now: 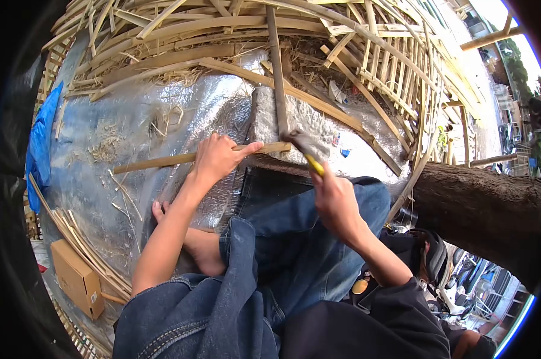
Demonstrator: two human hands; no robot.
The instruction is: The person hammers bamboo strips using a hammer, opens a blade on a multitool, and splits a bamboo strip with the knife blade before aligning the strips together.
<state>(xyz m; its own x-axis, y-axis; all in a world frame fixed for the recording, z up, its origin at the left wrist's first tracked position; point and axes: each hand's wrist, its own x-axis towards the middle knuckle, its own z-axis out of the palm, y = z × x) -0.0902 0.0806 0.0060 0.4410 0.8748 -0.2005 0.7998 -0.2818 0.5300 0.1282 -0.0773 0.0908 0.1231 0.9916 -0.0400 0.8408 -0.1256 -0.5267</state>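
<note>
My left hand [218, 158] is closed round a bamboo strip [160, 162] lying crosswise, its thumb stretched along the strip towards the right end. That end rests on a rough concrete block [264, 116]. A second, darker strip [276, 66] runs from the far side over the block and meets the first near its right end. My right hand [335, 200] grips a hammer [311, 158] with a yellow handle. Its dark head, slightly blurred, is at the joint of the two strips; whether it touches them I cannot tell. Any nail there is too small to make out.
Bamboo strips and slatted frames [396, 72] pile up along the far side. Silvery sheeting [133, 125] covers the ground, with shavings on it. At left are a blue tarp [43, 137] and a cardboard box [76, 278]. A thick trunk [480, 209] stands at right.
</note>
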